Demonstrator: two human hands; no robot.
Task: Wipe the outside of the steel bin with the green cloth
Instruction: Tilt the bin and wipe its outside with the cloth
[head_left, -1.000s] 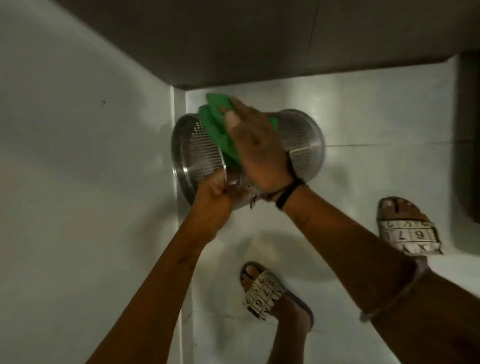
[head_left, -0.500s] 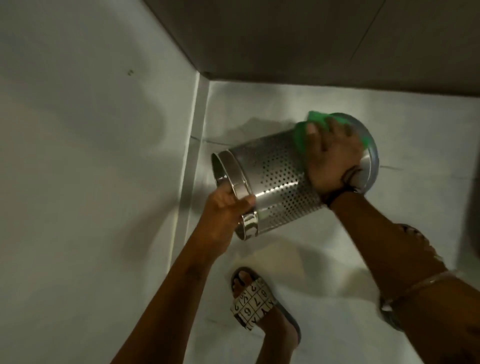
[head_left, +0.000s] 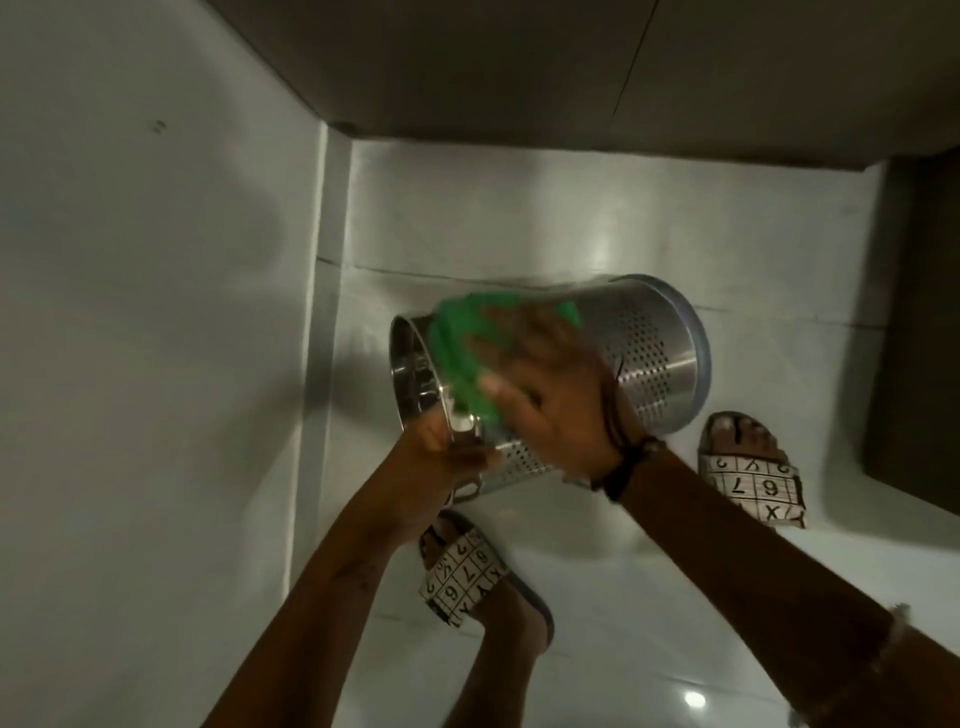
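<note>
The perforated steel bin (head_left: 644, 358) is held on its side in the air above the floor, its open mouth to the left and its base to the right. My left hand (head_left: 447, 447) grips the rim at the mouth from below. My right hand (head_left: 545, 400) lies flat on the bin's side wall near the mouth and presses the green cloth (head_left: 462, 348) against the metal. The hand and cloth are motion-blurred. Much of the cloth is hidden under my fingers.
A pale wall (head_left: 145, 364) rises close on the left and meets the glossy white tiled floor (head_left: 597, 597). My two feet in numbered sandals, the left one (head_left: 467, 577) and the right one (head_left: 748, 473), stand below the bin. A dark cabinet or panel (head_left: 914, 338) sits at the right.
My right hand has slid the green cloth along the bin's side from the base end to the mouth end. The bin has shifted rightward in view, still gripped by my left hand.
</note>
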